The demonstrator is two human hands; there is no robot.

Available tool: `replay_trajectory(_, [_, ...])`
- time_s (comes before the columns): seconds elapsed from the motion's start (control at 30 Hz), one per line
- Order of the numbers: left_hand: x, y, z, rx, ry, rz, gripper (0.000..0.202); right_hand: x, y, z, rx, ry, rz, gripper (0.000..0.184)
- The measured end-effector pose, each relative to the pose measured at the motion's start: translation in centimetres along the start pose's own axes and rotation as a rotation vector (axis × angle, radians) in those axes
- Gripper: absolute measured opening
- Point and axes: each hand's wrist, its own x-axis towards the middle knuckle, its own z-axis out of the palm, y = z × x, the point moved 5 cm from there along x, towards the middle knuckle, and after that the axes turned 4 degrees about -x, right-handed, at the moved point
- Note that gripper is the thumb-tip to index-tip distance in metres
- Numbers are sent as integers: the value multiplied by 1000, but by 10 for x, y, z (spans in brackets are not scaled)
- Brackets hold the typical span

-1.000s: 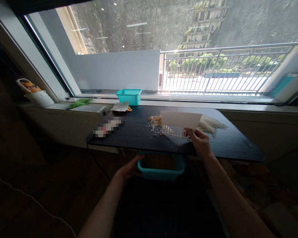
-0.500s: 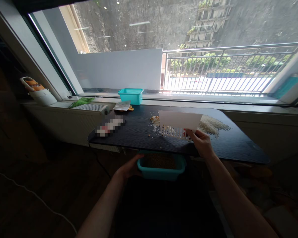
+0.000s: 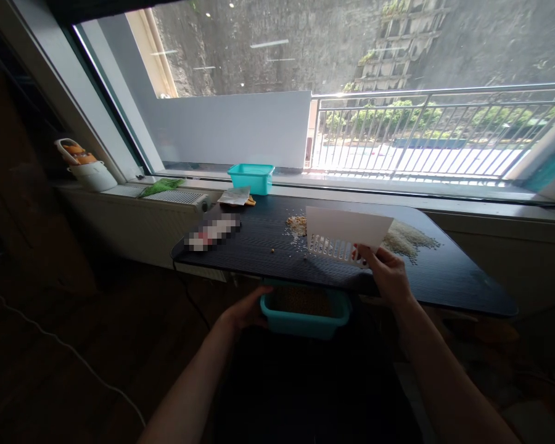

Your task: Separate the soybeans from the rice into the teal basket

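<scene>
My right hand [image 3: 387, 271] is closed on the lower right corner of a white slotted scraper [image 3: 346, 233], which stands with its toothed edge on the dark table [image 3: 453, 271]. Behind the scraper lie a small heap of yellow beans [image 3: 297, 223] and a wider heap of white rice [image 3: 409, 237]. A few loose grains are scattered in front. My left hand [image 3: 245, 309] grips the left end of a teal bin [image 3: 305, 311] held just under the table's near edge, with beans inside it.
A second teal bin [image 3: 252, 177] stands at the table's back by the window, next to a silver packet [image 3: 234, 196]. A blurred flat object [image 3: 214, 231] lies at the table's left. White pots [image 3: 92, 172] sit on the sill. A white cable [image 3: 50, 339] crosses the floor.
The view has shifted left, so everything sits further right in the frame. The scraper has come a little nearer the near edge; fewer beans show at its left. The left hand still holds the bin.
</scene>
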Motion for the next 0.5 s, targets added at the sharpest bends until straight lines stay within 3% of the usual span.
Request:
replay_trajectory(0.17, [-2,3,-5,-18,5,-3,49,-2,-14,13,19,-28,-34,30])
replay_trajectory(0.33, [-18,5,-24,-30,49,-11,54,-2,-29,66,-53,-229,-94,34])
replay_trajectory(0.5, [-38,6,-41,-19,106,-7,51,2,-26,118,-46,-325,-135,36])
